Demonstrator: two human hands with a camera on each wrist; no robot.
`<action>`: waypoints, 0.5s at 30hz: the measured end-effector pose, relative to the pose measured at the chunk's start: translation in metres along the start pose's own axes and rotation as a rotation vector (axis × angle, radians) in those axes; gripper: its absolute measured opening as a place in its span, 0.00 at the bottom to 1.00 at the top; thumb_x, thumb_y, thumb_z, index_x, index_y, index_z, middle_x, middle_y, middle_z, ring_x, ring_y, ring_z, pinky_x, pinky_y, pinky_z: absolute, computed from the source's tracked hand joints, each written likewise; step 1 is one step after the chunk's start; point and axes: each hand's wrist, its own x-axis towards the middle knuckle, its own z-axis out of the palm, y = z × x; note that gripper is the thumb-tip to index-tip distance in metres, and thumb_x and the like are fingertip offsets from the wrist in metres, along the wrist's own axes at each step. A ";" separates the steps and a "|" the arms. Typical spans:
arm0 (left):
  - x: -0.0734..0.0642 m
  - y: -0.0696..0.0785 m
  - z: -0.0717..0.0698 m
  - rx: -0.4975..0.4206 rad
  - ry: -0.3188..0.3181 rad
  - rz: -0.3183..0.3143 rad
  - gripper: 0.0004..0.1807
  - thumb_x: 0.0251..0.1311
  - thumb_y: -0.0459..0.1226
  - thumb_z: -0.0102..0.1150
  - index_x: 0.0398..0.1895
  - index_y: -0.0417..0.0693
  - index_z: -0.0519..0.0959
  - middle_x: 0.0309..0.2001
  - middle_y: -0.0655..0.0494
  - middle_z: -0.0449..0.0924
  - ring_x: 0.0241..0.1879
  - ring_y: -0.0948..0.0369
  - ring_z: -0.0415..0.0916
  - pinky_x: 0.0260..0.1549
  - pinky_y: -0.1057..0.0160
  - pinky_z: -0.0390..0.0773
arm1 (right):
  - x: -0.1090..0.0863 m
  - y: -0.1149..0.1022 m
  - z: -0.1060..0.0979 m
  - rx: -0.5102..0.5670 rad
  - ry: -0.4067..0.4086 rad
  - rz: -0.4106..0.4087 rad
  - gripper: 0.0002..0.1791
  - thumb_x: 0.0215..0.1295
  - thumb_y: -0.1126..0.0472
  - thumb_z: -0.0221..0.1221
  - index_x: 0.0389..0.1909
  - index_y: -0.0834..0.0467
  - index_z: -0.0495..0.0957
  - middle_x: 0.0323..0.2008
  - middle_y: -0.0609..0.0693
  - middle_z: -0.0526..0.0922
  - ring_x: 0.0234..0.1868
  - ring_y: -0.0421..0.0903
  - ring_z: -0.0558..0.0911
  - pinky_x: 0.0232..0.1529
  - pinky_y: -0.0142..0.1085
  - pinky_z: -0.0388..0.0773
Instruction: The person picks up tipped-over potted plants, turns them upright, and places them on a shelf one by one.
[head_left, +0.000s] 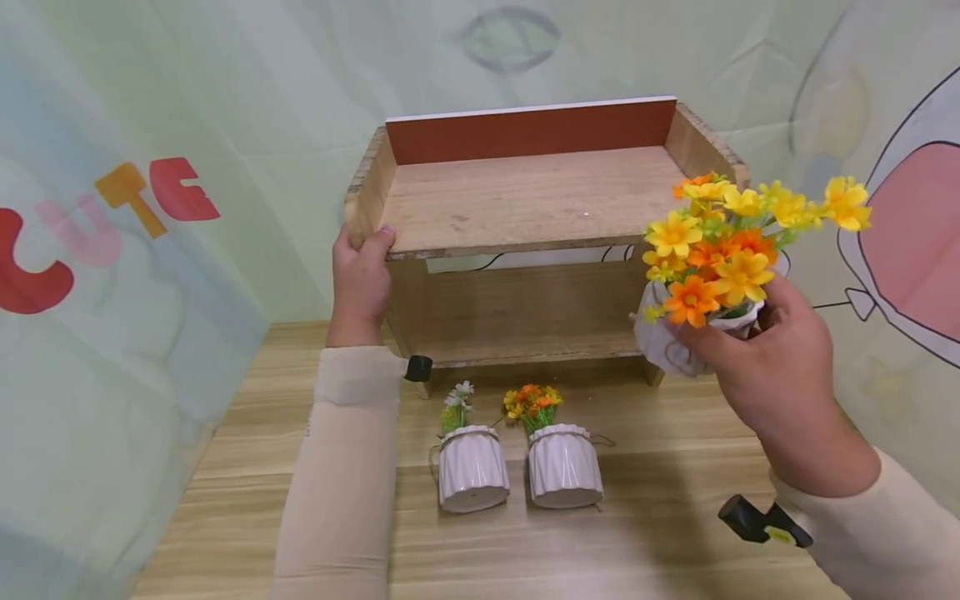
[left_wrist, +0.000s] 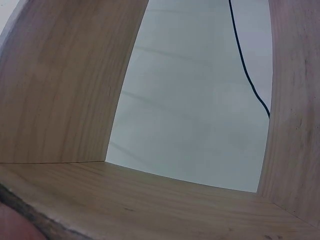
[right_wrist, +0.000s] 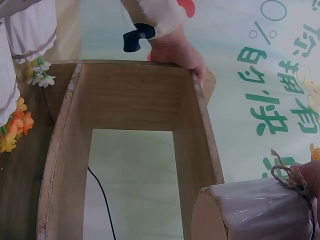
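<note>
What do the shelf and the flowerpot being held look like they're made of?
The shelf looks like matte wood: visible grain, rough edges. The held flowerpot seems glazed ceramic, judging by glossy white sides and a dull tan base, but could be plastic.

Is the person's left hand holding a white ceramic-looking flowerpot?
No, the left hand grips the front left corner of the light-brown wooden two-tier shelf.

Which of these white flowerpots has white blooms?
The left white fluted pot lying before the wooden shelf: its blooms are white, while the pot beside it and the one in the right hand have orange and yellow flowers.
</note>
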 end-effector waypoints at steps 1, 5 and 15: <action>0.000 0.000 0.000 0.000 -0.001 0.000 0.36 0.72 0.45 0.51 0.81 0.45 0.61 0.76 0.46 0.67 0.72 0.58 0.65 0.75 0.63 0.60 | 0.000 -0.001 0.000 -0.005 0.003 0.000 0.41 0.62 0.60 0.76 0.75 0.43 0.71 0.67 0.47 0.78 0.56 0.41 0.80 0.47 0.20 0.79; 0.000 -0.001 0.000 0.002 -0.005 0.006 0.36 0.72 0.46 0.51 0.81 0.45 0.61 0.76 0.46 0.67 0.72 0.59 0.65 0.76 0.63 0.60 | 0.003 -0.006 -0.003 -0.004 0.011 0.009 0.41 0.62 0.59 0.76 0.75 0.42 0.71 0.67 0.46 0.78 0.56 0.41 0.80 0.47 0.20 0.79; 0.000 0.000 0.001 0.006 -0.007 0.003 0.36 0.72 0.46 0.51 0.81 0.44 0.61 0.76 0.46 0.67 0.72 0.58 0.65 0.76 0.62 0.59 | 0.015 -0.019 -0.010 -0.025 0.039 0.001 0.38 0.62 0.59 0.75 0.73 0.44 0.74 0.63 0.44 0.80 0.52 0.41 0.80 0.42 0.21 0.80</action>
